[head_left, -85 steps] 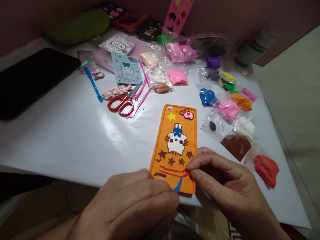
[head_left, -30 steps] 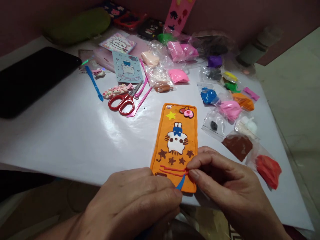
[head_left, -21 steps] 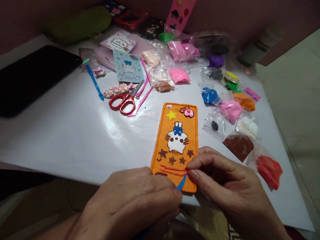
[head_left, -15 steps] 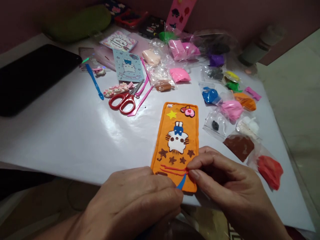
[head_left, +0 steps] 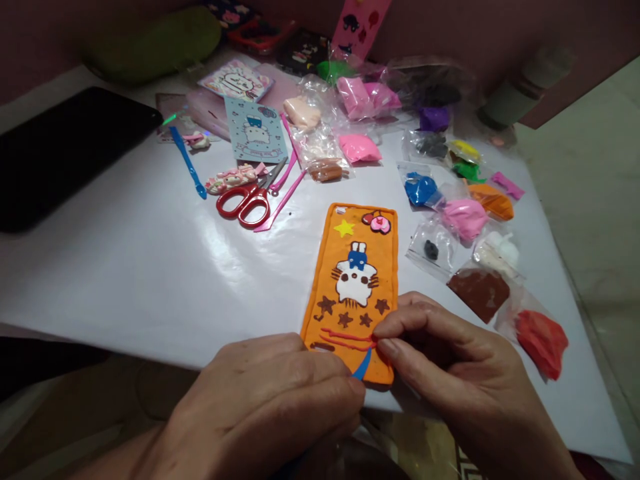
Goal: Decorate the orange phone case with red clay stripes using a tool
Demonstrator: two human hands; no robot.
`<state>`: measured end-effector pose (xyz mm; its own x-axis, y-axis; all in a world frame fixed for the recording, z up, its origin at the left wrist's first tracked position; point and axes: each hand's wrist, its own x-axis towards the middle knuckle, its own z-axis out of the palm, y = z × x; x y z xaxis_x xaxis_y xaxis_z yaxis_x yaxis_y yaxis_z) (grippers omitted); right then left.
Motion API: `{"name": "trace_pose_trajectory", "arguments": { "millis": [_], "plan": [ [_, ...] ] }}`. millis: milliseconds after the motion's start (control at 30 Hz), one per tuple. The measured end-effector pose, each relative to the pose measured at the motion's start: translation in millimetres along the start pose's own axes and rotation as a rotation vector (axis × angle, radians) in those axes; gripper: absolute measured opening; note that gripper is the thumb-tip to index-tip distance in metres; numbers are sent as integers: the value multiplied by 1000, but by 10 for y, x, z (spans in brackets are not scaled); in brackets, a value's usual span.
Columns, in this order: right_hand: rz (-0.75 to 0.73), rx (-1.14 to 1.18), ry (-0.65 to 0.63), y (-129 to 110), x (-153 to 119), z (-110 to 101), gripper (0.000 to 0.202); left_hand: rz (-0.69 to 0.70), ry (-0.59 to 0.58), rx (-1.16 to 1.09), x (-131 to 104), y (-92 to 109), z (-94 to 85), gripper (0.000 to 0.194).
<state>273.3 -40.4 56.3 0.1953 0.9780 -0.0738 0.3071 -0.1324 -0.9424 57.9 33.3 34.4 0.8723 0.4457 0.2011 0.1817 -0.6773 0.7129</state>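
Note:
An orange clay-covered phone case [head_left: 326, 267] lies near the table's front edge, bearing a white cat figure [head_left: 354, 285] in blue, a yellow star, a pink piece and several brown stars. Across its near end run thin red clay strands [head_left: 345, 339]. My left hand [head_left: 280, 393] is closed on a blue modelling tool [head_left: 363, 365], whose pointed tip touches the right end of the strands. There, the thumb and forefinger of my right hand [head_left: 440, 360] pinch the red strand. The tool's handle is hidden beneath my left hand.
Red-handled scissors [head_left: 245, 205], pink tools and another blue tool [head_left: 189, 163] lie behind on the left, beside a light-blue cat card [head_left: 257, 130]. Bags of coloured clay, including red clay [head_left: 543, 343], line the right side. A black flat device [head_left: 75, 157] lies far left.
Almost nothing differs. Both hands keep their places at the red strand, and the blue tool's tip has shifted very slightly at most.

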Motion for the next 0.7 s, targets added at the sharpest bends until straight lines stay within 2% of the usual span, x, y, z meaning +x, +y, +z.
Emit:
{"name": "trace_pose_trajectory", "arguments": {
  "millis": [67, 133, 300, 367, 433, 567, 700],
  "plan": [
    [27, 9, -14, 20, -14, 2, 14, 36, -99, -39, -1, -10, -15, 20],
    [38, 15, -29, 31, -20, 2, 13, 23, -101, -48, -4, -19, -32, 22],
    [19, 28, -35, 42, -11, 7, 14, 6, 27, -116, -21, 41, 35, 25],
    [18, 35, -35, 49, -11, 7, 14, -41, 84, -138, -31, 104, 103, 30],
    [12, 38, -36, 55, -16, 3, 14, -155, 164, -151, -45, 171, 164, 40],
    [6, 30, -42, 53, -32, -8, 13, -162, 152, -141, -72, 263, 197, 37],
    [15, 34, -39, 40, -30, -7, 13, -117, 234, -54, -39, 294, 139, 31]
  ]
}}
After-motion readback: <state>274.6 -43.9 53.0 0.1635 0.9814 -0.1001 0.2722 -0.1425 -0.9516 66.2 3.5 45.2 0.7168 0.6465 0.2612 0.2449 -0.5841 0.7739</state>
